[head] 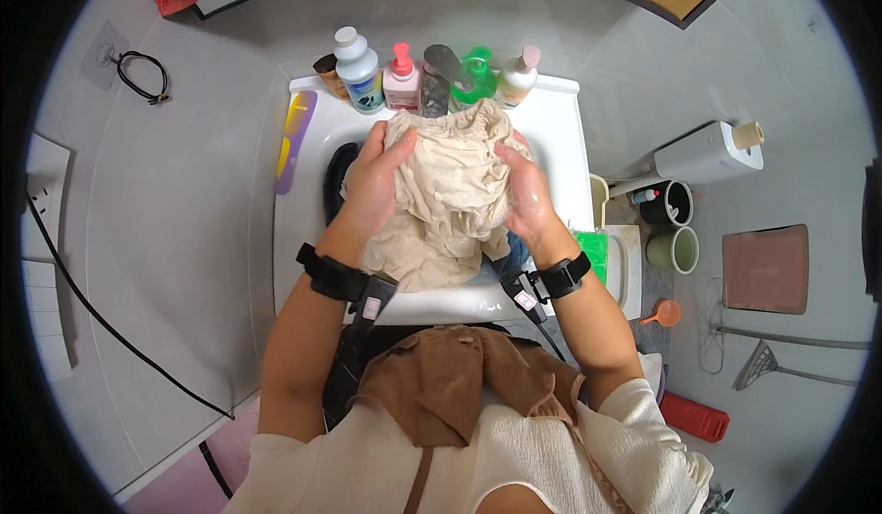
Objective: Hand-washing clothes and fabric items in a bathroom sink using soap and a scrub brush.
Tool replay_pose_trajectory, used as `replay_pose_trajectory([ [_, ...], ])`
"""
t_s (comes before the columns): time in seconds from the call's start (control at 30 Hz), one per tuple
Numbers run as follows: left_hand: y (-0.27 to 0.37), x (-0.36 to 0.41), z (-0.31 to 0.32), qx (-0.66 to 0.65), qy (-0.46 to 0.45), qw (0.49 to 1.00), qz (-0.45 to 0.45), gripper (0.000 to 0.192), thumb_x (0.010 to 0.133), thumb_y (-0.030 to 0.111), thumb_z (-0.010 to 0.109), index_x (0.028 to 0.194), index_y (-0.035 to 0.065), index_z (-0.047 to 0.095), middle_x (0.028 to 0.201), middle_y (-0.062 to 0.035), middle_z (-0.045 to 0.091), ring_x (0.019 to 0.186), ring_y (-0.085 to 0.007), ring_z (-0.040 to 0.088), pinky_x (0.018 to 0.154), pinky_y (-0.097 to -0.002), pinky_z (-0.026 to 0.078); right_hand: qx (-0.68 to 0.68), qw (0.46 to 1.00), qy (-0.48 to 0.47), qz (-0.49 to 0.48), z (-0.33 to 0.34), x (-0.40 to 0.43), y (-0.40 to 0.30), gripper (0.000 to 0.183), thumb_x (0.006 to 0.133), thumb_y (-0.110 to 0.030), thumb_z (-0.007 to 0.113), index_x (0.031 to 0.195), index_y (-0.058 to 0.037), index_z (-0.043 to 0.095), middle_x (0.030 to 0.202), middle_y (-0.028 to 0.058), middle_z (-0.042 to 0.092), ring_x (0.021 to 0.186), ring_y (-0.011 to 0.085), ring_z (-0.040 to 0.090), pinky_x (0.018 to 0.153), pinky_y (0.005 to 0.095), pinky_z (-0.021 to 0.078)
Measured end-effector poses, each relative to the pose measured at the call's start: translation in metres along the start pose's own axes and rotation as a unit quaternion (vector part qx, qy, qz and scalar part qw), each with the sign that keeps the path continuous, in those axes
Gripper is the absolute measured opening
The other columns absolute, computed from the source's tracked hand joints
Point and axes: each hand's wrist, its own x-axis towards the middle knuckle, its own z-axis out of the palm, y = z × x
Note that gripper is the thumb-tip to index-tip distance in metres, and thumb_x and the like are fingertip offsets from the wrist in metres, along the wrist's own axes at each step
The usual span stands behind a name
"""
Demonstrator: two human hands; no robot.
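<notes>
A wet cream-coloured cloth garment (455,169) with a gathered edge is held up over a white washbasin (427,307). My left hand (377,180) grips its left side, thumb on top. On its right side my right hand (525,187) holds it, looking wet. The lower folds of the garment hang into the basin. Dark blue fabric (510,255) shows under it at the right, and a black item (339,176) lies at the basin's left. How much water is in the basin is hidden.
Behind the basin stand a dark faucet (448,66), a white-capped bottle (360,73), a pink pump bottle (402,83), a green pump bottle (477,76) and a white pump bottle (517,80). A purple-and-yellow comb (296,142) lies on the left rim. Grey walls flank both sides.
</notes>
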Motion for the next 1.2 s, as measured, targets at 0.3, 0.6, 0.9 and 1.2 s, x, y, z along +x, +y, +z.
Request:
replay_pose_trajectory([
  [0.3, -0.048, -0.009, 0.05, 0.613, 0.042, 0.676, 0.407, 0.027, 0.078, 0.03, 0.058, 0.064, 0.0065, 0.057, 0.069, -0.0119, 0.059, 0.065, -0.0316, 0.057, 0.053, -0.0424, 0.042, 0.181, 0.963, -0.133, 0.147, -0.005, -0.004, 0.019, 0.027, 0.091, -0.028, 0.039, 0.097, -0.0064, 0.055, 0.088, 0.0078, 0.06, 0.078, 0.0178, 0.059, 0.07, 0.031, 0.0496],
  [0.6, -0.048, 0.024, 0.036, 0.609, 0.105, 0.713, 0.331, 0.024, 0.081, 0.028, 0.055, 0.07, 0.0062, 0.056, 0.057, -0.0157, 0.054, 0.058, -0.0329, 0.056, 0.058, -0.0425, 0.043, 0.178, 0.952, -0.207, 0.138, -0.015, -0.006, 0.021, 0.029, 0.091, -0.025, 0.036, 0.098, -0.0044, 0.055, 0.09, 0.0082, 0.06, 0.081, 0.0185, 0.06, 0.073, 0.032, 0.0497],
  [0.9, -0.024, 0.008, -0.023, 0.534, 0.04, 0.81, 0.238, 0.041, 0.075, 0.024, 0.064, 0.107, 0.0035, 0.049, 0.081, -0.0123, 0.049, 0.077, -0.0333, 0.053, 0.068, -0.0387, 0.043, -0.118, 0.991, -0.003, 0.059, -0.003, 0.001, -0.03, 0.056, 0.086, -0.043, 0.05, 0.121, -0.0008, 0.038, 0.113, 0.0146, 0.051, 0.099, 0.023, 0.055, 0.088, 0.0327, 0.0437],
  [1.2, 0.021, 0.012, -0.053, 0.671, -0.203, 0.706, 0.099, 0.039, 0.063, 0.015, 0.071, 0.098, 0.0048, 0.058, 0.093, -0.0138, 0.053, 0.089, -0.0247, 0.05, 0.078, -0.0319, 0.041, -0.829, 0.525, -0.188, -0.039, -0.015, -0.006, -0.027, 0.053, 0.057, -0.023, 0.075, 0.105, -0.0075, 0.059, 0.096, 0.0249, 0.051, 0.096, 0.034, 0.05, 0.086, 0.0345, 0.0413],
])
